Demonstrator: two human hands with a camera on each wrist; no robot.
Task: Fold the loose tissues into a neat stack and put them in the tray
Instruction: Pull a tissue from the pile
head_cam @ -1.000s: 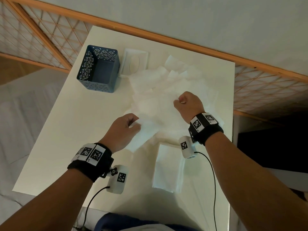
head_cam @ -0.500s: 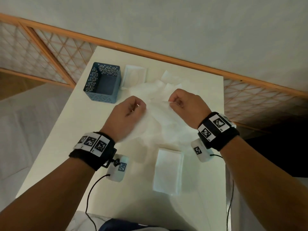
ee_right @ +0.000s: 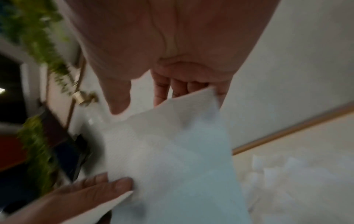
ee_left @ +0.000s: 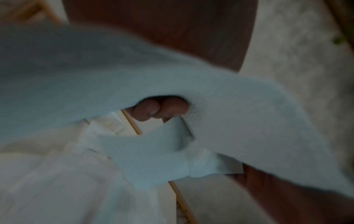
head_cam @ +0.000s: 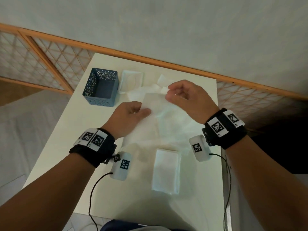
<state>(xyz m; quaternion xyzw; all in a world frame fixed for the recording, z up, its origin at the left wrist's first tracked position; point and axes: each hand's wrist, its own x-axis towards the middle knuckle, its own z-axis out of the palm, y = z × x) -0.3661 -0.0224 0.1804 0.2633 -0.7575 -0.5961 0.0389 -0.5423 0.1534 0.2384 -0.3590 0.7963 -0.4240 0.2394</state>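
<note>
While pinched, tissue [head_cam: 152,105] slanting far-right.

Head view: you look steeply down over the white table [head_cam: 55,157] from its near edge, wall at 12 o'clock. Wrist views sit tight under each palm, facing fingerward, blurred. All three share the held tissue [head_cam: 155,104].
</note>
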